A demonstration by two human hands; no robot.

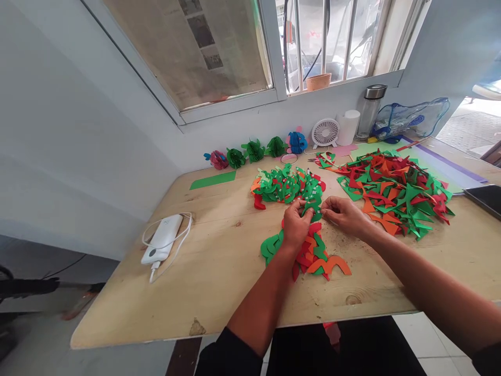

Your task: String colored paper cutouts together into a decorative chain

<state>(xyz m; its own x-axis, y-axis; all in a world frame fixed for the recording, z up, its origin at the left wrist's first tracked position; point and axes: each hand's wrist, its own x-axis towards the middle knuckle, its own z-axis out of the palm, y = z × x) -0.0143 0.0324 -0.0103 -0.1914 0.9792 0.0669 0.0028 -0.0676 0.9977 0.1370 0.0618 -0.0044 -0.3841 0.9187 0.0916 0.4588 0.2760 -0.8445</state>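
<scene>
A curved green paper cutout (312,209) is pinched between the thumb and fingers of my left hand (296,223). Close by on the right, my right hand (341,213) has its thumb and fingertips pressed together at the cutout's edge. A small white bit shows there; what that pinch holds is too small to name. Just beyond my hands is a heap of mostly green curved cutouts (287,185), many bearing small white patches. Under my left wrist spreads another pile of green, red and orange cutouts (305,253), partly covered by my forearm.
Paper scraps (399,190) form a large mound at right, near a phone (485,200). Honeycomb paper figures (255,150), a small fan (325,132) and a bottle (370,114) line the wall. A white power bank (162,240) with its cable lies left, below a green strip (213,180).
</scene>
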